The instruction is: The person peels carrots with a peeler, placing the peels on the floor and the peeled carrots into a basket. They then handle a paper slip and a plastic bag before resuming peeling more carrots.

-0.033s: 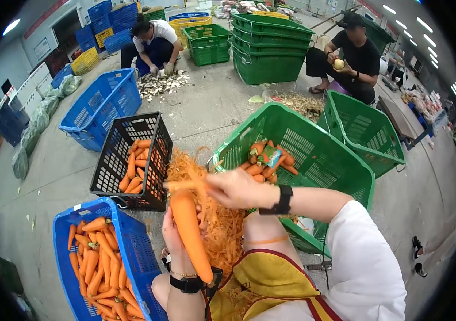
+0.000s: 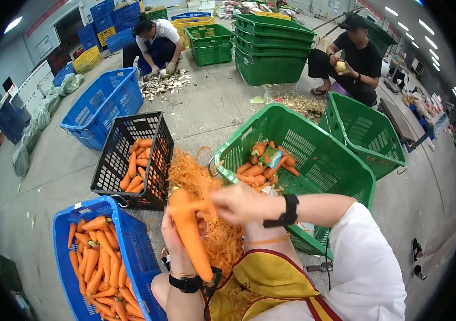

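A large carrot [image 2: 192, 238] lies aslant in my left hand [image 2: 171, 232], its thick end up and its thin end toward my lap. My left fingers wrap around its underside. My right hand [image 2: 243, 203], smeared by motion, is closed on an orange peeler [image 2: 200, 205] held across the carrot's upper part; the tool is blurred and partly hidden by my fingers. Beneath both hands spreads a heap of orange carrot peelings [image 2: 225, 243]. Some shavings rest on my yellow apron [image 2: 270, 273].
On the left, a blue crate [image 2: 145, 257] and a black crate [image 2: 153, 139] hold carrots. At the right stands a green crate [image 2: 340, 171] with carrots and a coloured wrapper. Two people [image 2: 155, 40] [image 2: 357, 59] work farther off, near stacked green crates [image 2: 268, 69].
My right hand and the peeler have moved down and to the right along the carrot. My left hand still holds the carrot in nearly the same place.
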Tool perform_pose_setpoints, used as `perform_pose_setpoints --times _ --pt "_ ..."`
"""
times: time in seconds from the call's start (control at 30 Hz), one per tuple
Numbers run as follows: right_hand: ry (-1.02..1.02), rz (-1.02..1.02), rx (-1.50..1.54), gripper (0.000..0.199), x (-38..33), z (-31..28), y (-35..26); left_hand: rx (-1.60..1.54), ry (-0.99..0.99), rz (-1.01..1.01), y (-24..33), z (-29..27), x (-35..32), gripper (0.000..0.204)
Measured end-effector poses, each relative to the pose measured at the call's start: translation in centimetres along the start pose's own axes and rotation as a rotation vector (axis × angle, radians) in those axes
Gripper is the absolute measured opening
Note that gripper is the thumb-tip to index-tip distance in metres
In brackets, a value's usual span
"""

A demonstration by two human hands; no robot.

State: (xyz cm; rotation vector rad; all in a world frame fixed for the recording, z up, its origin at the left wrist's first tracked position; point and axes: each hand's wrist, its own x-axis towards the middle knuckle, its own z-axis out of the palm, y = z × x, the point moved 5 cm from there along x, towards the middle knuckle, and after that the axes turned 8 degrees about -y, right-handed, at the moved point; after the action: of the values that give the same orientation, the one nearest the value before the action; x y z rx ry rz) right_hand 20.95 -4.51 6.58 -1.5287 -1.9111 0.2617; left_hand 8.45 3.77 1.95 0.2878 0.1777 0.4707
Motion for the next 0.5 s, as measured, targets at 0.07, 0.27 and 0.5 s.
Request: perform_pose_setpoints --times 0.07,0.27,0.5 --pt "-0.456 -0.244 0.081 0.014 -0.6 2.0 -2.4 -0.092 0.024 0.021 0.2 -0.3 -0.1 0.046" --pt "-0.020 0.139 -0.091 0.019 2.7 -1.8 -0.4 -0.045 0.143 0.048 0.3 -0.2 -0.2 0.047" --pt "-0.018 -0.177 0.073 0.009 1.7 0.4 -2.1 0.045 0.029 0.004 0.8 -0.3 -1.0 0.051"
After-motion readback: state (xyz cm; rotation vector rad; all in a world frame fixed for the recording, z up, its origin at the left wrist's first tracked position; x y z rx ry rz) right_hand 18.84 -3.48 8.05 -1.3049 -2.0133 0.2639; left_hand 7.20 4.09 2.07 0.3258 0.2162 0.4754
